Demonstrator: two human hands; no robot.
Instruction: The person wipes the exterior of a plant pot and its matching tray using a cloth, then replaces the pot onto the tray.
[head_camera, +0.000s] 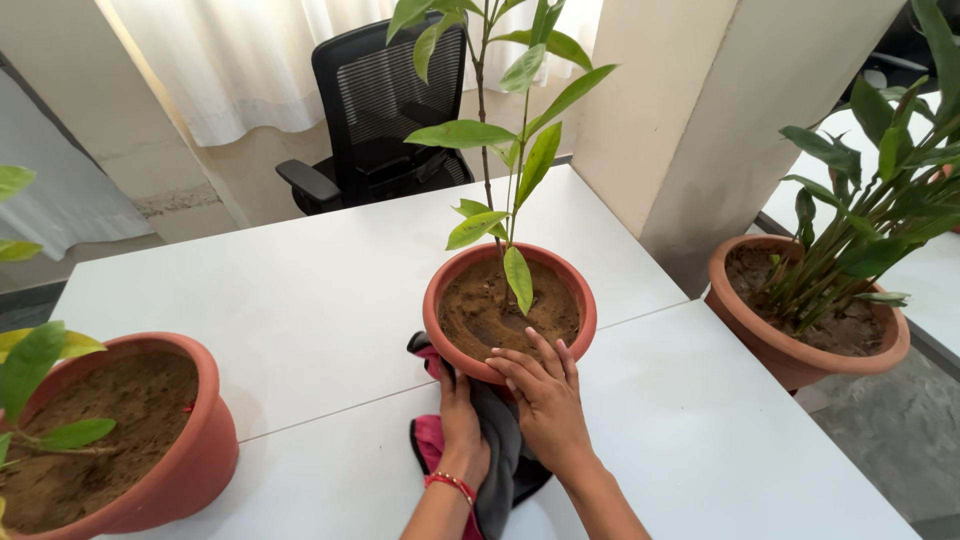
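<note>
A terracotta pot (440, 295) full of brown soil stands mid-table, with a thin green-leaved plant (500, 150) rising from it. My right hand (545, 395) rests flat on the pot's near rim, fingers spread over the edge. My left hand (460, 425), a red thread at its wrist, presses a dark grey and pink cloth (500, 460) against the pot's near lower side. The cloth drapes down onto the white table (300, 290) between my forearms.
A second terracotta pot (190, 450) with soil sits at the table's near left corner. A third pot (790, 350) with a bushy plant stands right, beyond the table edge. A black office chair (375, 110) and a white pillar (700, 110) are behind.
</note>
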